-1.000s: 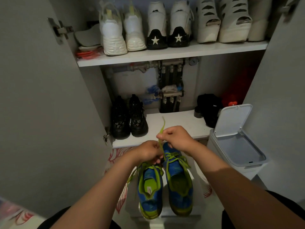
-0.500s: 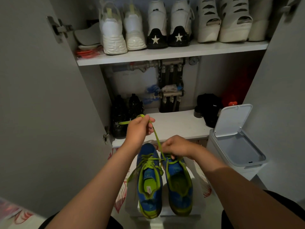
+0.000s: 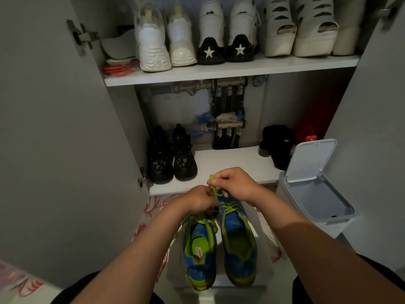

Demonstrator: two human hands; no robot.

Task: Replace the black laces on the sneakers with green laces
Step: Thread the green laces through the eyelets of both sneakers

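sneakers [image 3: 240,249], two, side by side; left grip [image 3: 197,201] and right grip [image 3: 235,183] both pinch one green lace [image 3: 213,191].

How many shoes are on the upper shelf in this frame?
6: two chunky white sneakers left, two star-heeled sneakers centre, two white cut-out shoes right. A pale shape far right may be a seventh.
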